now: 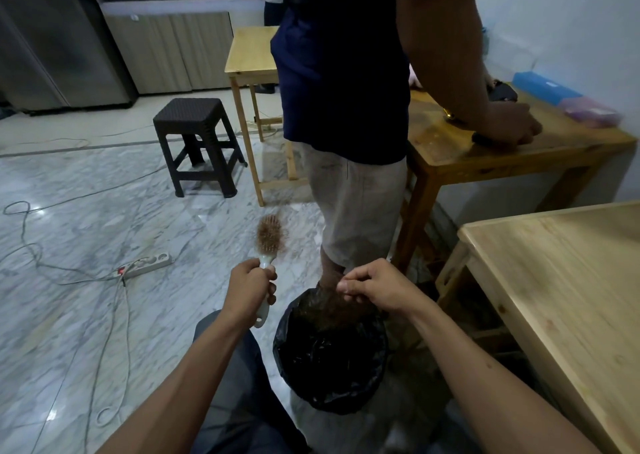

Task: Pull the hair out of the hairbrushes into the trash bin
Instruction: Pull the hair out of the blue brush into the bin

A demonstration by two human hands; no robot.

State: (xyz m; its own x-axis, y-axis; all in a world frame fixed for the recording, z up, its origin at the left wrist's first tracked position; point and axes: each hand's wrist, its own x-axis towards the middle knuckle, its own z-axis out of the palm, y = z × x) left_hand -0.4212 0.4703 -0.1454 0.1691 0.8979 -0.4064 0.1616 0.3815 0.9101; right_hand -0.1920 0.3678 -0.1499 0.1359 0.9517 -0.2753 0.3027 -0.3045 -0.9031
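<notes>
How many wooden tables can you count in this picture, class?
3. One small table stands at the back behind the standing person, one is under that person's hand at the right wall, and one is nearest, at the right edge. Others may lie out of view.

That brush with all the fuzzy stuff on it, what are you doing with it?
A person is cleaning hair out of a hairbrush. The left hand holds the brush by its handle, bristles still full of reddish-brown hair. The right hand hangs over the trash bin, fingers pinched together above a clump of hair over the bin's black bag. Another person stands just behind the bin at a wooden table.
</notes>
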